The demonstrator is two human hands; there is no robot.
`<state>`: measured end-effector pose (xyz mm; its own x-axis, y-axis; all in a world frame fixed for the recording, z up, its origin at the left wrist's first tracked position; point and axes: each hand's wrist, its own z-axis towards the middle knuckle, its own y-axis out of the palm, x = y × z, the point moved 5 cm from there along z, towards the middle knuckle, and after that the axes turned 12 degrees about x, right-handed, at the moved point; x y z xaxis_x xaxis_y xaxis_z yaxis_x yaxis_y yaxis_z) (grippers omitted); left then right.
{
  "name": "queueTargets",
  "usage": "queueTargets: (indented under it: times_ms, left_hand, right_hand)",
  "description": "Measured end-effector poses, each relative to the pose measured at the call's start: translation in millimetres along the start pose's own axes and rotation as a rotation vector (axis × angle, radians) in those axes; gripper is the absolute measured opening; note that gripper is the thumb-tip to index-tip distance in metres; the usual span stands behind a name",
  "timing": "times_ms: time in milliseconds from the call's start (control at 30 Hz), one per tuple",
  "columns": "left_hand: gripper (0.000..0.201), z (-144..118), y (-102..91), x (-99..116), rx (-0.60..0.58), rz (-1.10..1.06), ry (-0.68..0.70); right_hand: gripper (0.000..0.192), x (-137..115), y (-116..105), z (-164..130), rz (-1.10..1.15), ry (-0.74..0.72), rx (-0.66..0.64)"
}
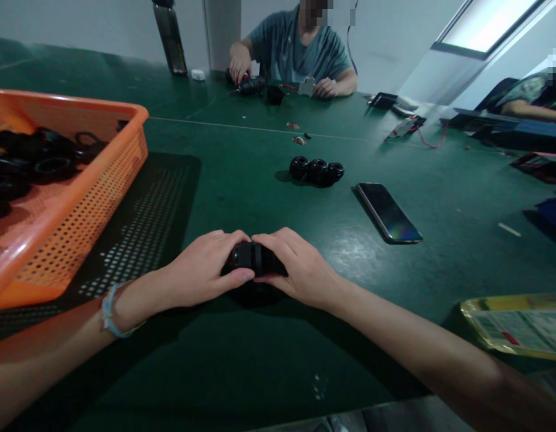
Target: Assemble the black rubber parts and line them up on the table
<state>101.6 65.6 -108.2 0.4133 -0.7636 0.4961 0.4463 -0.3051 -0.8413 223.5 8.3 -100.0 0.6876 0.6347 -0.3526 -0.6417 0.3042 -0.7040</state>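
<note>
Between my two hands is a black ribbed plastic fitting (245,257), lying sideways just over the green table (224,360). My left hand (215,264) is closed round its left end, thumb along the near side. Around the right end wraps my right hand (300,264), its fingers meeting the left ones at the top. Palms and fingers cover much of the part, so its exact kind is hidden. Beyond my hands stands a row of three black round fittings (317,171) with open tops, touching one another.
An orange perforated basket (98,198) with several black parts (39,156) is at left. A phone (388,213) lies right of centre, a yellow-edged packet (521,324) at near right. Across the table a person (300,54) handles a power drill (251,85); a bottle (170,39) stands behind.
</note>
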Motion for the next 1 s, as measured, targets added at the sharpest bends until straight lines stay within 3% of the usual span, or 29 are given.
queueTargets:
  times_ms: [233,567,1000]
  left_hand:
    - [0.06,-2.1,0.8,-5.0,-0.033,-0.134,-0.016]
    - [0.05,-5.4,2.5,-5.8,-0.055,-0.259,-0.085]
    - [0.048,-4.9,3.9,-3.6,-0.081,-0.185,-0.121]
  right_hand:
    - [0.029,-6.5,0.0,0.5,0.034,0.047,0.042]
    - [0.032,-1.2,2.2,0.2,0.046,0.07,0.055]
    - [0.031,-1.5,2.0,-2.8,0.108,0.22,0.04]
